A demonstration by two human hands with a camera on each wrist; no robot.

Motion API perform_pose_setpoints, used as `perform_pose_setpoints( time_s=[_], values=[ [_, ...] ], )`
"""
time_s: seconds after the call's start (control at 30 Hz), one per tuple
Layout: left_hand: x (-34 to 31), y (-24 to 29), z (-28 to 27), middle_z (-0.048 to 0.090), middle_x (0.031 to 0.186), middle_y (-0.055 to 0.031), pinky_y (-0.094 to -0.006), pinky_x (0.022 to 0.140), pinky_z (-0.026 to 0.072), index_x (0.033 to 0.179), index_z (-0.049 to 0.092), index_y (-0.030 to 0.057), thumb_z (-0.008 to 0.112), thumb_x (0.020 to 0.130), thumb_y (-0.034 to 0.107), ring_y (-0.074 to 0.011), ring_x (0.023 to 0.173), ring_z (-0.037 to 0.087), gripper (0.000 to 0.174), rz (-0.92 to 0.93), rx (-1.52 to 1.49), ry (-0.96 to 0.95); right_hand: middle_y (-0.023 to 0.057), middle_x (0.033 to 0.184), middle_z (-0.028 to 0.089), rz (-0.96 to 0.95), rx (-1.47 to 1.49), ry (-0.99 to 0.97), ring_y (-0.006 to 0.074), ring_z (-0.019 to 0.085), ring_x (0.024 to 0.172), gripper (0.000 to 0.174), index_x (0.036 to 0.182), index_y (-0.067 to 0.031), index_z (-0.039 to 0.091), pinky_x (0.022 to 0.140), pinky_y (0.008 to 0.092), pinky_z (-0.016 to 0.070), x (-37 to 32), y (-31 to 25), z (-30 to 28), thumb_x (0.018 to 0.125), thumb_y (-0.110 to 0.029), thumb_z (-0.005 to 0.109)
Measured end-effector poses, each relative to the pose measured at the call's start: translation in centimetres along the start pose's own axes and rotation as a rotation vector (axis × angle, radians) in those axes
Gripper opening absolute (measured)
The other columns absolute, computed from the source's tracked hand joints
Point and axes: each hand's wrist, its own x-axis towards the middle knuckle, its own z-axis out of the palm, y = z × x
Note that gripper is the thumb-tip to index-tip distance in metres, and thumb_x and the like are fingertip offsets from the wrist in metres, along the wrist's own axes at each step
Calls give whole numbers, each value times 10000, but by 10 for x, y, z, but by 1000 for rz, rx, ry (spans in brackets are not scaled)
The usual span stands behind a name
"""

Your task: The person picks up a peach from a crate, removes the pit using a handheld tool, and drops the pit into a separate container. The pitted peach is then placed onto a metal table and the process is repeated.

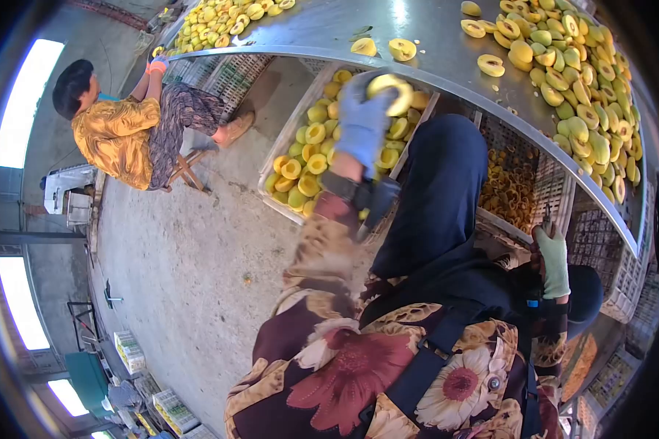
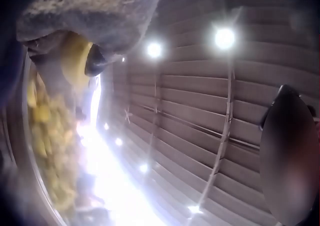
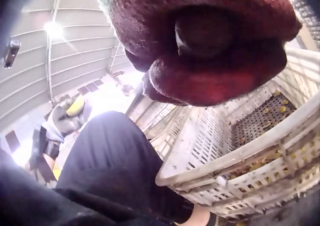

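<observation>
Floral shirt, halved fruit pinched in left grip, over fruit crate

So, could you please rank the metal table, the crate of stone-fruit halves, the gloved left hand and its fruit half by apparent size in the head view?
1. Metal table, cut off by the frame
2. Crate of stone-fruit halves, partly hidden
3. Gloved left hand
4. Held fruit half, blurred
</observation>
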Motion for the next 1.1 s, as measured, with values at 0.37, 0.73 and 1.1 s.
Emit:
perform_pose_setpoints(
  time_s=[0.37, 0.73, 1.1],
  values=[
    [27, -175, -47, 686, 1104, -164, -409, 937, 495, 1091, 681, 66, 742, 752, 250, -343, 1077, 630, 391, -236, 787, -202, 5, 625, 499, 78, -82, -13, 94, 446, 406, 158, 1005, -95, 510, 346, 246, 334, 3, 3, 14, 923, -215, 572],
    [36, -178, -19, 656, 1084, -140, -428, 885, 499, 1138, 713, 261, 701, 774, 357, -329, 1034, 613, 377, 45, 1393, -421, 233, 688, 641, -155, -428, 148, 342, 656, 585, 289, 947, 33, 561, 541, 427, 506, 1, 2, 2, 889, -249, 577],
    [46, 24, 78, 700, 1058, -185, -435, 886, 506, 1044, 698, 41, 636, 863, 393, -352, 1012, 658, 401, 208, 986, -472, 248, 688, 584, -533, -425, 256, 456, 615, 707, 221, 856, 0, 499, 616, 485, 467, 17, 31, 0, 853, -182, 625]
  ],
)
